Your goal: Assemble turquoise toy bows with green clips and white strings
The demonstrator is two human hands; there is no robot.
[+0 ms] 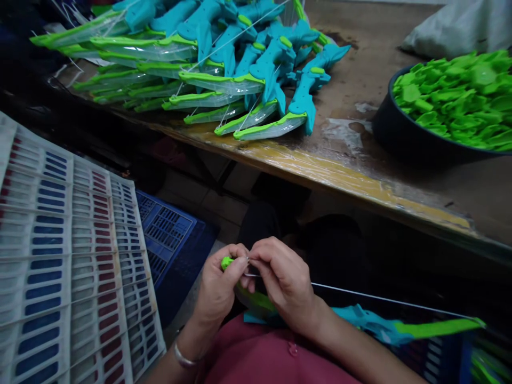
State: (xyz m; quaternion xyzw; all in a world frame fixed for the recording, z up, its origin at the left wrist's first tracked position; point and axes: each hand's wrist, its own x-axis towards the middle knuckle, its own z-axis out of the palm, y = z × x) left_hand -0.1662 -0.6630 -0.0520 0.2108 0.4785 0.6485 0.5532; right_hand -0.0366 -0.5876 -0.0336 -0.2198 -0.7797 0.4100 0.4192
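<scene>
A toy bow with a turquoise grip (366, 321) and green limbs lies across my lap, partly covered by my right forearm. My left hand (222, 277) is closed around the bow's green limb tip (226, 262), which pokes out between thumb and fingers. Right beside it, my right hand (280, 272) pinches the white string (384, 300) close to that tip. From there the string runs under my right hand to the far limb tip at the right. The string's end between my fingertips is too small to make out.
Several similar bows (276, 64) are piled on the worktable (344, 186) ahead. A dark round tub (394, 125) of small green parts stands at the right, with a pale sack (456, 29) behind. White plastic crates (92, 256) rise at my left, beside a blue crate (172, 229).
</scene>
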